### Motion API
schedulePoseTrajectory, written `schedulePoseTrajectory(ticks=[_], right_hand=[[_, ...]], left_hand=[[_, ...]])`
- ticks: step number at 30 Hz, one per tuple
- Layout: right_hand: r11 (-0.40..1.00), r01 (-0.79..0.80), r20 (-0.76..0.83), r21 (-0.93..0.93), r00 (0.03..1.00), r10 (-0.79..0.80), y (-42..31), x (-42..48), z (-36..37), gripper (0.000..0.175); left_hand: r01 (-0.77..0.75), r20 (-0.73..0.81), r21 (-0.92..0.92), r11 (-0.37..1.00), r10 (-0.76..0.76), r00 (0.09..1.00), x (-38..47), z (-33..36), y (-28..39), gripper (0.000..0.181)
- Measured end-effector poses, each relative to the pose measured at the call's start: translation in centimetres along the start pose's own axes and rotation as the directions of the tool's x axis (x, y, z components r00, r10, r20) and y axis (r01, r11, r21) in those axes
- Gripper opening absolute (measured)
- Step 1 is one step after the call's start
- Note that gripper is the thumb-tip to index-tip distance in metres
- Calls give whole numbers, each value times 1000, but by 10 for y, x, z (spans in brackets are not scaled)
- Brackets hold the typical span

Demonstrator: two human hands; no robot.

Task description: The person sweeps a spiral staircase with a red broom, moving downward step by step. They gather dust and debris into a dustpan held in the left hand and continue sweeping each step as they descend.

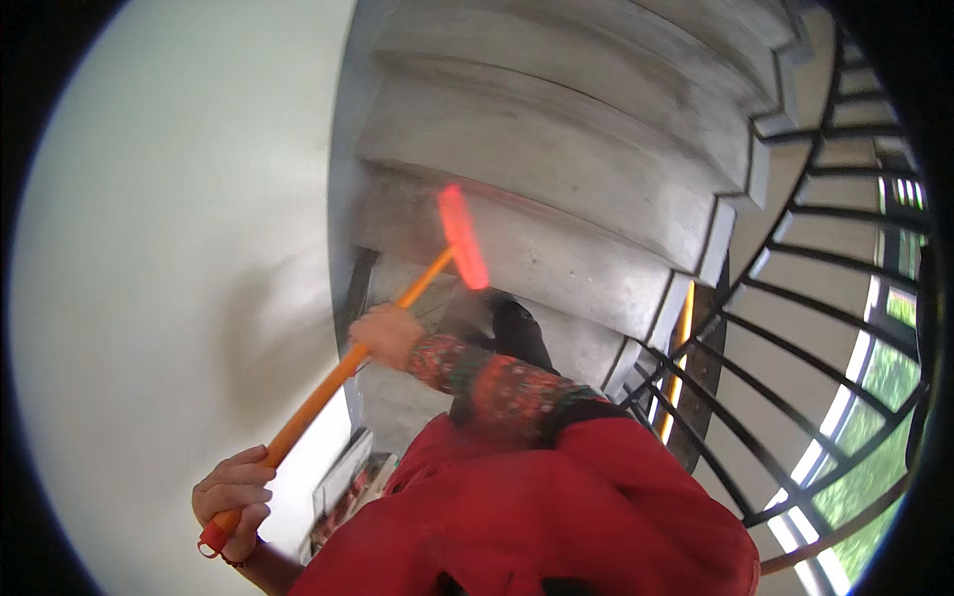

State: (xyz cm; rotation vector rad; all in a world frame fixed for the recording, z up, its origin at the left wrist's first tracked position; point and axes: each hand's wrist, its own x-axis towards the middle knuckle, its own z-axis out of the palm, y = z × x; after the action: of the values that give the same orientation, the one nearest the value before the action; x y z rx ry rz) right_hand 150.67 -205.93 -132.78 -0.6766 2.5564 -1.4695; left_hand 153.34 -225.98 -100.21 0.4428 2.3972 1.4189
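A long orange pole (320, 406) runs diagonally from the lower left up to a narrow red broom-like head (463, 238), blurred by motion. My left hand (237, 499) is wrapped round the pole near its end, which has a red cap with a hanging loop. Farther up the shaft, my right hand (387, 335) grips it, its arm crossing my body in a patterned sleeve. The red head is over a grey concrete stair step (551, 253); whether it touches the surface I cannot tell.
Curved concrete stairs (566, 112) rise ahead. A pale wall (186, 186) stands close on the left. Black metal railing (820, 290) curves along the right, with a window (872, 417) beyond it. Stacked items (350, 477) lie low behind my left side. My dark shoe (518, 324) is on the stairs.
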Motion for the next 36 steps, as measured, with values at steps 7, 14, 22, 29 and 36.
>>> schedulePoseTrajectory(ticks=[7, 14, 22, 29, 36], right_hand=[[958, -91, 440, -272, 873, 208, 34, -55, 11, 10], [996, 86, 575, 30, 813, -87, -33, -20, 83, 9], [946, 189, 618, -264, 786, 16, 34, 19, 46, 5], [968, 249, 834, -27, 539, -116, -27, 14, 116, 8], [951, 229, 650, -208, 759, -41, -36, 65, 83, 12]], left_hand=[[306, -55, -391, 868, -354, 934, -35, 50, -50, 14], [302, -302, -207, 931, -355, 885, -113, 8, -18, 7], [310, -503, -532, 788, -589, 633, -86, 71, -60, 12], [345, -666, -216, 913, -396, 632, -119, 54, -17, 11], [204, -705, -288, 936, -351, 616, -107, 40, -38, 15]])
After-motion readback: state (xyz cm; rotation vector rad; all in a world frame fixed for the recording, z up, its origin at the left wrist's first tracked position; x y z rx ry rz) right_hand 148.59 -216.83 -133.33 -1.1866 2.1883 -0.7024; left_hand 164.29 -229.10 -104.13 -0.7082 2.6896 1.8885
